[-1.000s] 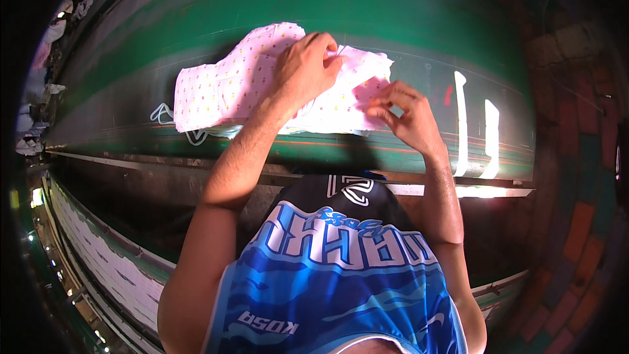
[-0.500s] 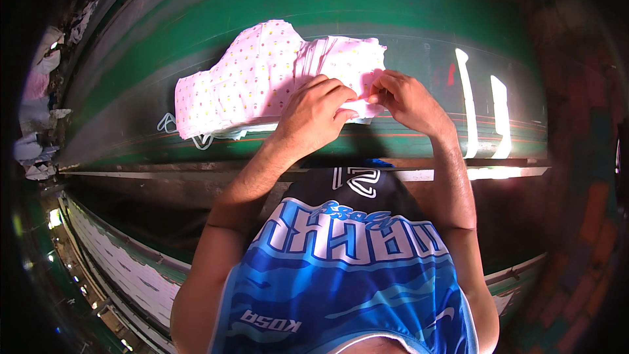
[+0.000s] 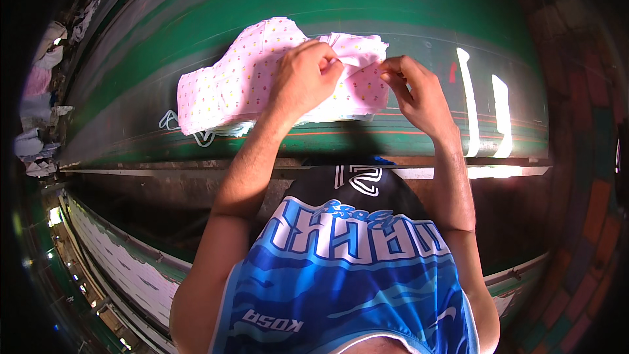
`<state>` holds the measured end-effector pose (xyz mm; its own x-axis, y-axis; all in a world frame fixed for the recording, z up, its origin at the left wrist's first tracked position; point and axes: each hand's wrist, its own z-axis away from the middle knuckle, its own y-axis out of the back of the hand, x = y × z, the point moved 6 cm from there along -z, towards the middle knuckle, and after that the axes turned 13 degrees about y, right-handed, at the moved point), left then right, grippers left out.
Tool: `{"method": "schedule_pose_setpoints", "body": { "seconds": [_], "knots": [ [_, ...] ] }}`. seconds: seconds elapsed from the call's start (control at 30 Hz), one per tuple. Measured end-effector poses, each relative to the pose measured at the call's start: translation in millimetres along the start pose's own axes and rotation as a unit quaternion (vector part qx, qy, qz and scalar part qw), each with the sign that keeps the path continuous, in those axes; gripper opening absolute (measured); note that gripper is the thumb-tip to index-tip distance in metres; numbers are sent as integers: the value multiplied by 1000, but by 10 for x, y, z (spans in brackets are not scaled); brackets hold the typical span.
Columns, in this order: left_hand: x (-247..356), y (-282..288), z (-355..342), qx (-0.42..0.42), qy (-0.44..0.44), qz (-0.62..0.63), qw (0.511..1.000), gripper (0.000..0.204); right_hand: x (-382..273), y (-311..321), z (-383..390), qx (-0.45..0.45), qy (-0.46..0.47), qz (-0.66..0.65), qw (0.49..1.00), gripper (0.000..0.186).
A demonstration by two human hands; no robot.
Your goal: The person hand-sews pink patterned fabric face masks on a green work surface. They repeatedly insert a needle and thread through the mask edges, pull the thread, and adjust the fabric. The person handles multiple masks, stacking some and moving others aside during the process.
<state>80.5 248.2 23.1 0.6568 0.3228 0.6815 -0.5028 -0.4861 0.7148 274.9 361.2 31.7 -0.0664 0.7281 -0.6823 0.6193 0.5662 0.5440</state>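
Pinching pink printed fabric (image 3: 250, 69), the left hand (image 3: 301, 78) seemingly opens a fold; whether the right hand (image 3: 419, 92) grasps the right edge is unclear; next calls for gentle tension.

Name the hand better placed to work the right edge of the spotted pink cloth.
Probably the right hand: its fingers are at that edge, while the left hand sits farther in, over the pink cloth.

White glare on tabletop (image 3: 419, 10), dark curved edges
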Motion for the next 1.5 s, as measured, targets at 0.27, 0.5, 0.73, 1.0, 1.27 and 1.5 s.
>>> {"method": "schedule_pose_setpoints", "body": {
  "seconds": [0.27, 0.5, 0.73, 1.0, 1.27, 1.5],
  "knots": [
    [-352, 0, -272, -5, 75, -51, 996, 49, 174, -234, 326, -46, 26, 7, 999, 19],
    [-19, 137, -251, 111, -26, -50, 992, 34, 216, -281, 289, -75, 5, 74, 994, 14],
    [341, -172, 477, -88, -217, 21, 972, 29, 185, -156, 117, -139, -7, 101, 985, 12],
    [255, -335, 484, -60, -219, -49, 973, 21, 169, -45, 168, -109, -56, 50, 991, 14],
    [385, -267, 524, -74, -229, -44, 970, 13, 99, -51, 369, -114, -6, 13, 993, 22],
    [318, -331, 478, -72, -206, -47, 975, 9, 124, -117, 412, -101, 14, 32, 994, 27]
  ]
}}
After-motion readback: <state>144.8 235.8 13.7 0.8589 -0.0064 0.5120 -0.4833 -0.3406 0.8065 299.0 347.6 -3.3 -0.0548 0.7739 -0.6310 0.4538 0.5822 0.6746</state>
